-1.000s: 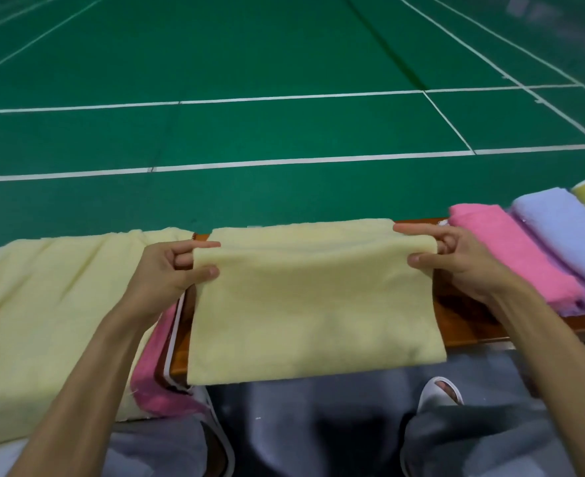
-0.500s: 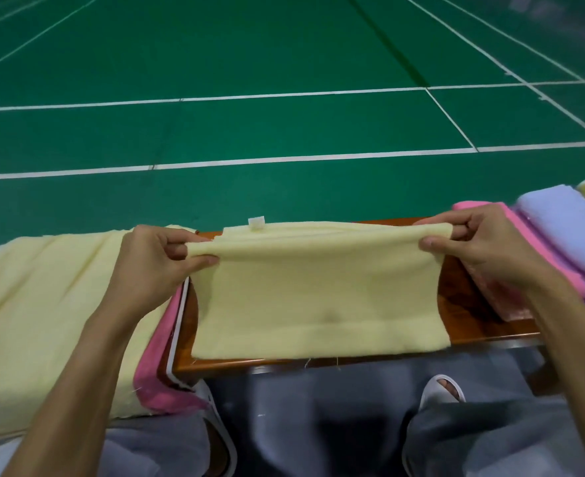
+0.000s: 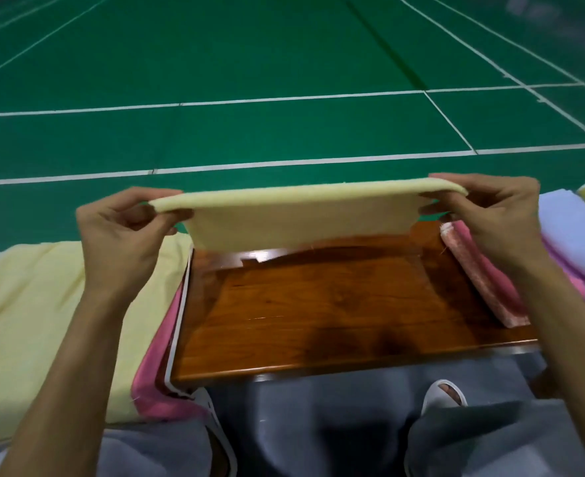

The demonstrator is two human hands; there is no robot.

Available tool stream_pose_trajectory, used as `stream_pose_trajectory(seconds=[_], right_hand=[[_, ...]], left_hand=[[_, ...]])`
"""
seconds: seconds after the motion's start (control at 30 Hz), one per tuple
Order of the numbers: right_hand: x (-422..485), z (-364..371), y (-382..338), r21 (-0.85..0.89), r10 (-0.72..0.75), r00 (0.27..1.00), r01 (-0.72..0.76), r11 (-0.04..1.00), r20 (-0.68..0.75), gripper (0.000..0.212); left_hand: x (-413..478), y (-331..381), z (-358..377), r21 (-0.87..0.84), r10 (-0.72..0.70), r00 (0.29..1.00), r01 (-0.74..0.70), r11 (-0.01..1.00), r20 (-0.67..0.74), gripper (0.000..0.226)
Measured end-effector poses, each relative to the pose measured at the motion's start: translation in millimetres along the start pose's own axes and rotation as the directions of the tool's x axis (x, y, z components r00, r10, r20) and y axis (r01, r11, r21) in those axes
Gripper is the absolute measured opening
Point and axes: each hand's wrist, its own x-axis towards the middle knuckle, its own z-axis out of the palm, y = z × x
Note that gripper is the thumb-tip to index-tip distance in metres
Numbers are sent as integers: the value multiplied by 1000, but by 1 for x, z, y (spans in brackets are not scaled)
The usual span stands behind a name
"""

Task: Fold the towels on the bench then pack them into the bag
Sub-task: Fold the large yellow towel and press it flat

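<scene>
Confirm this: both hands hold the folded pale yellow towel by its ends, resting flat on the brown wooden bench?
Not quite. The left hand and right hand hold the folded pale yellow towel by its ends, but the head view shows it hanging above the brown wooden bench, not resting on it.

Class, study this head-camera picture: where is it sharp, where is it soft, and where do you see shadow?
Head view: the yellow towel and wooden bench are fairly sharp; the far right corner of the green court is smeared; the slipper and grey lap at the bottom are soft; dark shadow patches lie near the glossy bench's front edge.
</scene>
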Motion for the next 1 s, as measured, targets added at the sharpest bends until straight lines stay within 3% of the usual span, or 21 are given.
stream_pose_trajectory(seconds=[0.07,0.13,0.2,0.3,0.33,0.37,0.43,0.47,0.5,0.57,0.6,0.63,0.67,0.77,0.83,0.9,1.0], right_hand=[[-6,-10,1,3,8,998,-8,1000,59,27],[-14,-21,5,-107,62,979,-42,993,195,35],[-21,-29,13,-273,210,904,-109,956,374,36],[-31,-35,26,-519,523,628,-214,828,576,39],[-32,-38,27,-595,604,527,-212,775,599,42],[-31,-41,23,-651,656,454,-194,734,604,45],[-26,-47,10,-725,713,406,-159,671,571,44],[-25,-48,6,-740,715,425,-141,658,555,40],[-24,-45,2,-734,688,484,-129,667,540,33],[-26,-25,8,-727,516,735,-46,685,440,15],[-28,-8,17,-743,368,859,20,669,355,20],[-30,13,26,-758,233,926,81,647,297,28],[-35,37,34,-758,173,942,112,643,287,37],[-56,100,45,-721,204,845,269,638,495,63],[-70,124,51,-710,203,775,396,582,599,67],[-76,130,59,-722,240,748,420,551,618,69],[-76,122,68,-739,246,766,398,543,594,69]], left_hand=[[-4,-3,-11,32,-3,997,1,999,71,20],[-10,-6,-20,142,-125,963,93,986,238,17],[-17,-13,-23,346,-313,843,164,924,438,13],[-27,-25,-19,582,-565,531,156,798,632,16],[-28,-25,-18,608,-605,448,157,778,659,22],[-28,-24,-17,616,-613,410,142,775,675,27],[-24,-19,-14,610,-578,463,97,787,672,31],[-23,-16,-10,590,-535,548,89,802,643,28],[-24,-16,-3,565,-473,663,91,820,579,25],[-28,-25,19,520,-265,896,45,853,357,29],[-32,-31,34,513,-150,948,-16,858,281,32],[-39,-37,51,505,-66,960,-84,859,272,37],[-47,-42,68,499,-23,946,-150,854,323,45],[-74,-49,112,544,-19,851,-317,777,524,68],[-89,-54,129,604,-91,788,-386,697,609,70],[-98,-60,136,663,-169,759,-410,626,628,69],[-95,-72,128,697,-172,774,-420,581,609,67]])
